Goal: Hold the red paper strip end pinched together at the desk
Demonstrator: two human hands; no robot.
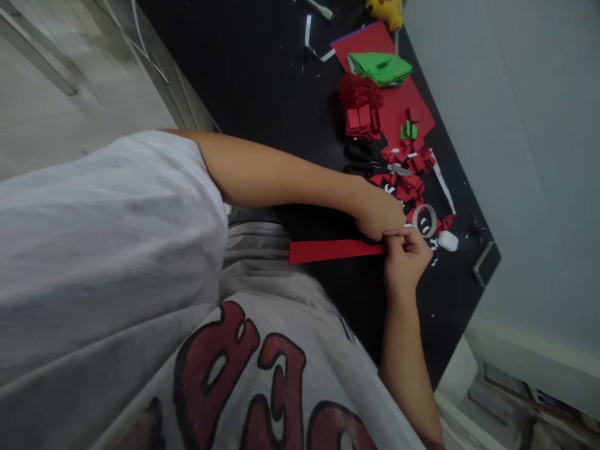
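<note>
A long red paper strip (335, 250) stretches from the grey clothing to the fingertips of both hands, above the dark table edge. My left hand (382, 212) comes in from the upper left, fingers bent down and closed at the strip's far end; they are partly hidden. Meeting it from below, my right hand (407, 253) pinches that same end between thumb and fingers. The fingertips of the two hands touch or nearly touch. Just beyond them lie a clear tape roll (424, 220) and a white rounded case (448, 241).
On the black table (262, 81) are black-handled scissors (368, 164), folded red paper pieces (360, 119), a green folded paper (382, 67), red sheets (407, 106) and white scraps. A phone-like object (486, 264) lies near the right edge, by the wall. A yellow object (387, 11) is at the top.
</note>
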